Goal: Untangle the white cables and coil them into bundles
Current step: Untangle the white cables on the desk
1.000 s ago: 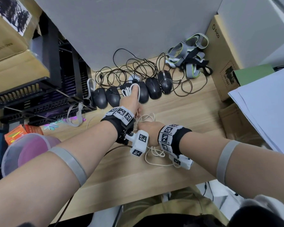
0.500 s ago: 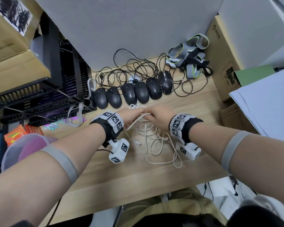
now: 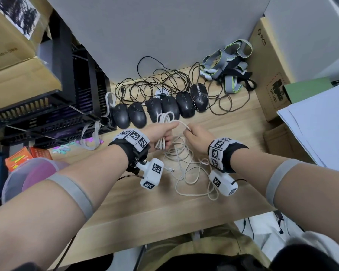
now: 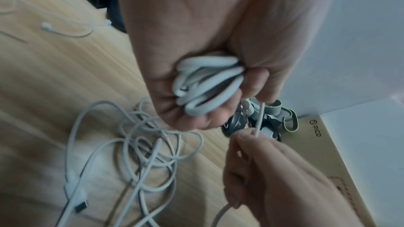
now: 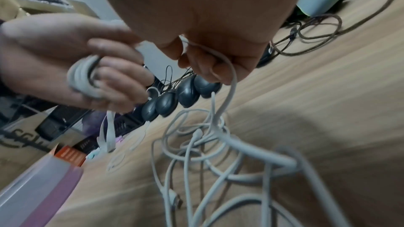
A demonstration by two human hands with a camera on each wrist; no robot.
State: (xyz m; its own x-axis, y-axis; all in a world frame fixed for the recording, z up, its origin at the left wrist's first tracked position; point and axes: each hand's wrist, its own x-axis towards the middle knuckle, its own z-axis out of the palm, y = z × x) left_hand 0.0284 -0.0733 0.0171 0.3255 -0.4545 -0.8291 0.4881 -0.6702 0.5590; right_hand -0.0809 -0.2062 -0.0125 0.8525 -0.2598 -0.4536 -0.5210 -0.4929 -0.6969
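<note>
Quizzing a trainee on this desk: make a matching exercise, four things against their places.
Things:
1. coil
2. loose cable
3. mice
4. straps

Places:
A. far right by the box
B. gripped in the left hand
C. in a row beyond the hands
D. sprawled on the desk, one strand pinched by the right hand

Pairs: 1-B, 2-D, 3-C, 4-A

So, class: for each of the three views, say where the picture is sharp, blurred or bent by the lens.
Head view: sharp, evenly lit; the wide lens bows the desk edges. Left wrist view: coiled bundle in the left hand fairly crisp, loose cable softer. Right wrist view: right hand looms large and soft, nearest cable smeared, mice clearer.
</note>
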